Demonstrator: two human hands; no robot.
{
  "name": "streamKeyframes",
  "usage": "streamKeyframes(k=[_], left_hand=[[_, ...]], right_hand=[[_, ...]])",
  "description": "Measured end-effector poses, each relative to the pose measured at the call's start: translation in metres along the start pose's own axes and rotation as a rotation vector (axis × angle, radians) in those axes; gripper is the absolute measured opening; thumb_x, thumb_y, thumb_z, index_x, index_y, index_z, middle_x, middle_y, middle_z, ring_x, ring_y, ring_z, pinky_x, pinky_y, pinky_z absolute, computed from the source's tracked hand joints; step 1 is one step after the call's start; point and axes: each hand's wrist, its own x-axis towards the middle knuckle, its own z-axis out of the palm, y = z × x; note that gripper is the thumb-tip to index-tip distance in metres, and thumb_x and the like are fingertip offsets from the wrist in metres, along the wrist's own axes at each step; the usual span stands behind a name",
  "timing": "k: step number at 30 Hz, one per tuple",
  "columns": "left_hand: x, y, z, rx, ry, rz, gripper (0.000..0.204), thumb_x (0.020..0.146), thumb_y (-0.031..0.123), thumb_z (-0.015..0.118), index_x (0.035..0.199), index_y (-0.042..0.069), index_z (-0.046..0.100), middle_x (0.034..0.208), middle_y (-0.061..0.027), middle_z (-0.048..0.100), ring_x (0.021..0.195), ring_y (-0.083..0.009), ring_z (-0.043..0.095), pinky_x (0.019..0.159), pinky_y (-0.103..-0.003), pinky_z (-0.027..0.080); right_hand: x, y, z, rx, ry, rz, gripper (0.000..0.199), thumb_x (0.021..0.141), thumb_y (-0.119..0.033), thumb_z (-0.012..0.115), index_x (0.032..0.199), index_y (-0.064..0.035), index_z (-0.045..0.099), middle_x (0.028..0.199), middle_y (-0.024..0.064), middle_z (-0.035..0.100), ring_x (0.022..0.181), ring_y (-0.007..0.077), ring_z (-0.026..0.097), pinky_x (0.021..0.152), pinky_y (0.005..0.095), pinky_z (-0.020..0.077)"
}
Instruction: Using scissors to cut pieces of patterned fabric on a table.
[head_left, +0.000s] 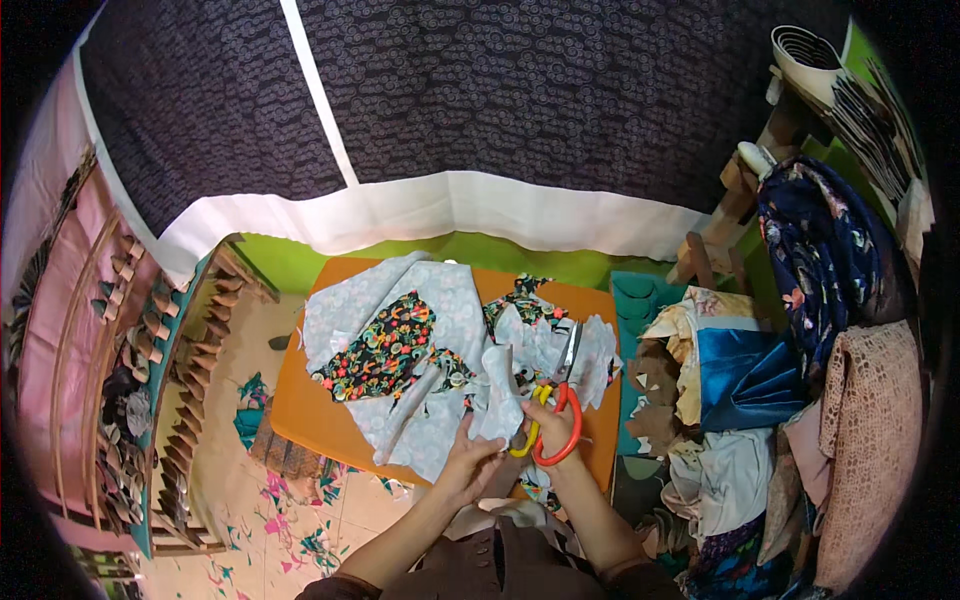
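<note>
My right hand (554, 428) is closed around a pair of scissors (556, 425) with red and yellow handle loops. Their metal blades point away from me, over the fabric scraps. At the near end of a narrow, curved pale fabric piece (500, 385), my left hand (468, 465) grips its edge between thumb and fingers. Under and beyond it lies a larger cloth (385, 340), black with a bright floral print on one face and pale on the other. More cut pieces of the same fabric (527, 325) lie at the far right, behind the scissors.
The orange table (312, 415) carries the fabric. On the left stands a rack (170, 400) of wooden shoe lasts. Coloured scraps (290, 515) litter the tiled floor. At right are piled fabrics, including shiny blue cloth (745, 375) and beige lace (868, 430). A dark patterned curtain (520, 90) hangs beyond.
</note>
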Motion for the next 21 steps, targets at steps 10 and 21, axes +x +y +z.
streamKeyframes(k=[10,21], left_hand=[[0.013,0.004,0.007,-0.266,-0.125,-0.394,0.024,0.084,0.017,0.052,0.103,0.003,0.049,0.096,-0.0078,0.057,0.080,-0.0167,0.054,0.074,-0.030,0.047],[0.020,0.003,0.010,0.020,0.167,-0.118,0.024,0.082,0.022,0.056,0.099,0.006,0.050,0.090,-0.0071,0.055,0.083,-0.0177,0.052,0.073,-0.030,0.042]], right_hand=[[-0.008,-0.007,-0.022,-0.118,-0.211,-0.073,0.043,0.073,0.003,0.058,0.110,-0.0072,0.040,0.074,-0.0020,0.044,0.062,0.0063,0.044,0.053,0.0204,0.0376],[-0.016,-0.003,-0.094,-0.040,-0.209,0.244,0.033,0.088,-0.024,0.043,0.116,-0.0091,0.037,0.076,0.0010,0.047,0.061,0.0082,0.046,0.054,0.0211,0.0410]])
